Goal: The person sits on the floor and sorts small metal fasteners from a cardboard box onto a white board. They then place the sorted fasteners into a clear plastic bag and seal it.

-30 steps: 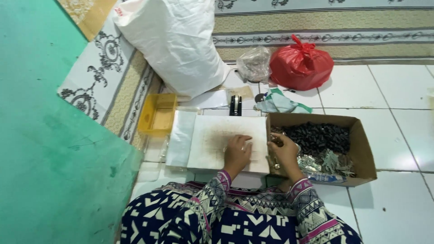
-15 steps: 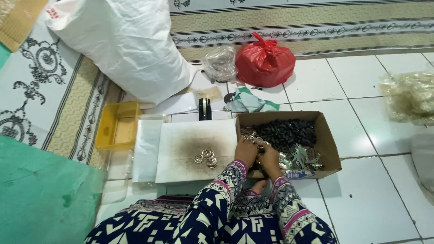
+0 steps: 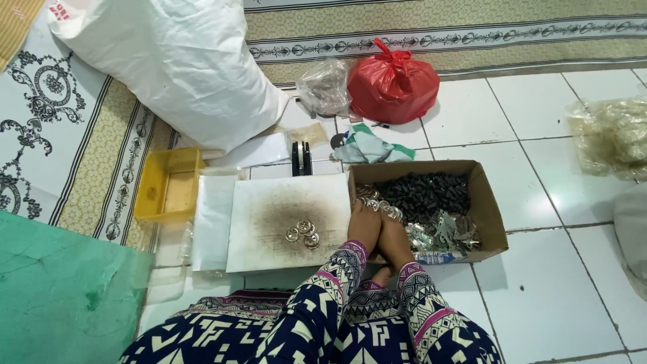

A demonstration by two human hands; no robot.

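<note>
The cardboard box point(image 3: 490, 214) sat on the white tiled floor point(image 3: 539, 283) just right of a stained white board point(image 3: 269, 202), and both hands were dipped over its near-left corner. The left hand point(image 3: 364, 226) and the right hand point(image 3: 393, 237) lay side by side, touching, knuckles up, among small silvery round pieces point(image 3: 376, 202) heaped in that corner; whether the fingers were closed on any of them could not be told, since the fingertips were hidden. Farther back the box held a heap of dark small parts point(image 3: 423, 192), and toward its near-right side some flat silvery metal bits point(image 3: 448, 232). On the board, a little cluster of shiny metal rings point(image 3: 304, 232) lay near its front edge (just left of the left hand, not touching it). A yellow plastic tray point(image 3: 168, 185) stood left of the board, a big white sack point(image 3: 175, 61) behind it, and a knotted red plastic bag point(image 3: 392, 87) behind the box.
</note>
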